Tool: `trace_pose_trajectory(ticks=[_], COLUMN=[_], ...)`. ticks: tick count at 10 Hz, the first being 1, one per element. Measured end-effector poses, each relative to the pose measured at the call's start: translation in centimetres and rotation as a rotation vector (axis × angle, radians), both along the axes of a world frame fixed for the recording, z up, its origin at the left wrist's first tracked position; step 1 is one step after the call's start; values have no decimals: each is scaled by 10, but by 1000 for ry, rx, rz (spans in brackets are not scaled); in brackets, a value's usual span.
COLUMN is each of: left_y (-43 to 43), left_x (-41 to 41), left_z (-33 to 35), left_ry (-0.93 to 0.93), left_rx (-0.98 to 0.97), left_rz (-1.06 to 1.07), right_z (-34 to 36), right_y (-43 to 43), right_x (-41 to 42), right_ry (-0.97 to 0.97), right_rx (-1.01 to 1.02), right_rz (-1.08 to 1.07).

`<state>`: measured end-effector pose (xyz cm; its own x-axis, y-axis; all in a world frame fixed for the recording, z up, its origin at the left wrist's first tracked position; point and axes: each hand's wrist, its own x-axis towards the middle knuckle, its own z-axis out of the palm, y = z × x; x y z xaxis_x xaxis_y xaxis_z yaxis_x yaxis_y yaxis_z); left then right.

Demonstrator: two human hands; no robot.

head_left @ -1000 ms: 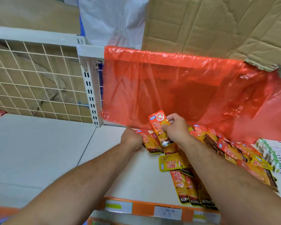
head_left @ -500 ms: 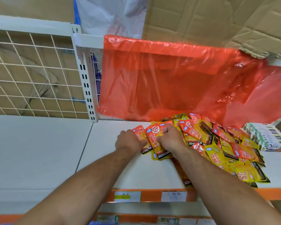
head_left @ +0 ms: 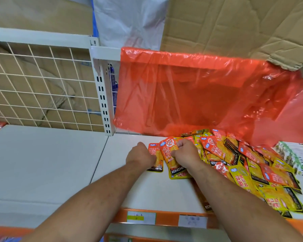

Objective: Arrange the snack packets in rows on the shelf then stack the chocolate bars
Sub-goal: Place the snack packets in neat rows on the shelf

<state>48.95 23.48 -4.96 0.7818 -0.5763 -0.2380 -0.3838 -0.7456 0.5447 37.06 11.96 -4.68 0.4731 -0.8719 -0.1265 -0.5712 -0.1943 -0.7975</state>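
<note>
- Nearest: orange price strip (head_left: 164, 218) on the shelf's front edge, with paper labels (head_left: 141, 218) on it.
- Both forearms reach across the white shelf (head_left: 59, 163).
- Left hand (head_left: 140, 155): fingers curled, knuckles up, sitting on the left edge of an orange packet (head_left: 156, 158) lying flat. Fingers are hidden, so can't tell if it actually grips.
- Right hand (head_left: 187, 152): fingers curled, pinching a second orange packet (head_left: 171, 160) just beside the first. That one lies on a yellow packet (head_left: 180, 176).
- Packet pile (head_left: 252, 165): loose orange and yellow packets overlapping, spread over the right half of the shelf, from behind the right hand down to the front edge.
- White-and-green box (head_left: 294, 158) at the pile's far right side. Contents unreadable.
- Red plastic bag (head_left: 191, 95) hangs behind the pile.
- Wire mesh panel (head_left: 42, 84) back left, slotted post (head_left: 103, 102) beside it.
- Cardboard (head_left: 234, 23) on top.
</note>
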Motion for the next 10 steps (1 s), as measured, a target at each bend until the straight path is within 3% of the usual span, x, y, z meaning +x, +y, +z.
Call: trace_pose_trajectory(ticks=[2,4,6,8,10], left_y=[-4,4,40,127,214], left_x=[-1,15,45,82,126], left_z=[-7,-4,8,30,41], left_ry=[-19,124,236,382,446], left_rx=[66,-83,-205,-400,-474], left_rz=[-70,33,-13,94,181], right_z=[7,17,30,42,37], right_y=[10,12,39,104,173], right_x=[-3,-10,13,67,133], right_ry=[21,-2,-94,-197,-118], right_rx=[-39,-4,107,251,158], right_rz=[13,-26,-41,82,187])
